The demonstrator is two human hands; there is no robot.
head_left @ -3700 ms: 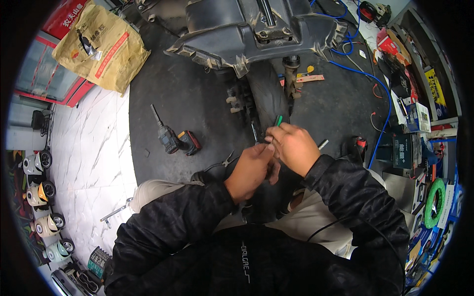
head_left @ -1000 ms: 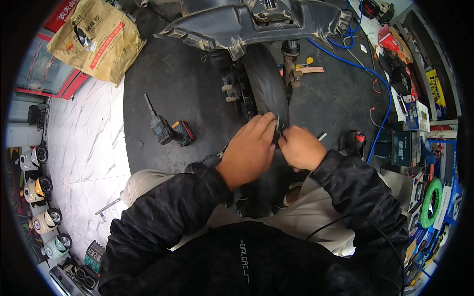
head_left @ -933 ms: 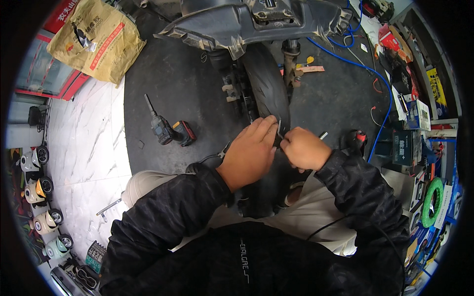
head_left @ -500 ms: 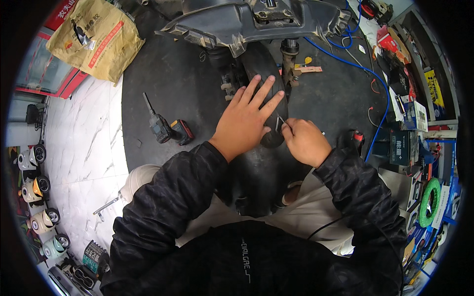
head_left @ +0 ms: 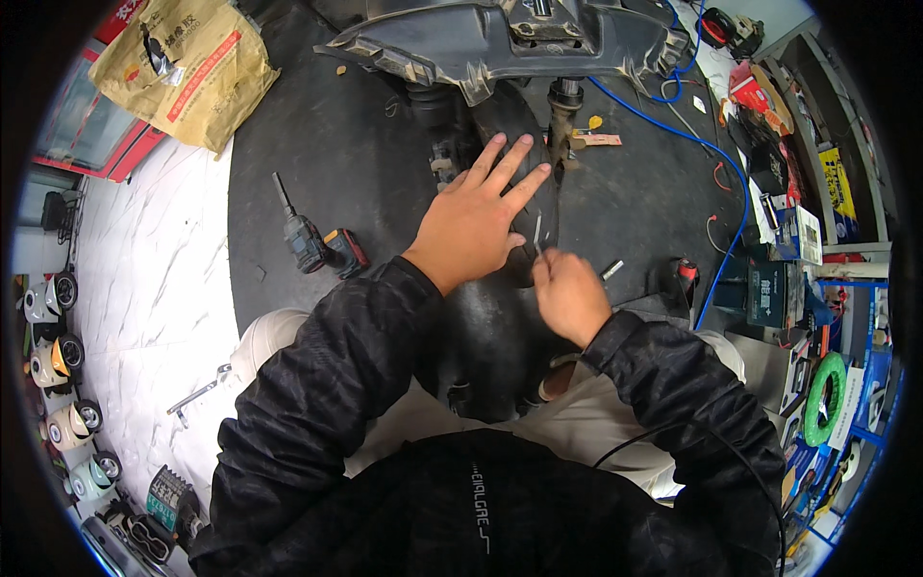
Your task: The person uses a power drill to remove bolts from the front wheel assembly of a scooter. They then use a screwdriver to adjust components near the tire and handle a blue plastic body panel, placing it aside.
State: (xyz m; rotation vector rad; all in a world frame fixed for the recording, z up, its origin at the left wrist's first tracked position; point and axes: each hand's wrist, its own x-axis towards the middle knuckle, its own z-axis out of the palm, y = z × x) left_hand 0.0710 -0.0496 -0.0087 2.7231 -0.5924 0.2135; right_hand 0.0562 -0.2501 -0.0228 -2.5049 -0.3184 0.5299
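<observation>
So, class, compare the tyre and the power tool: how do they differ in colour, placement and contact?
Colour: the tyre looks plain black; the power tool is black with red and orange parts.
Placement: the tyre sits beneath the black bodywork; the power tool lies on the dark mat.
Contact: the left grip is spread over the tyre; no grip is on the power tool.
Shared: both are mostly dark.

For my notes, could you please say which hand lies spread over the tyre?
The left hand, fingers fanned over the tyre; the right hand pinches a thin tool.
</observation>
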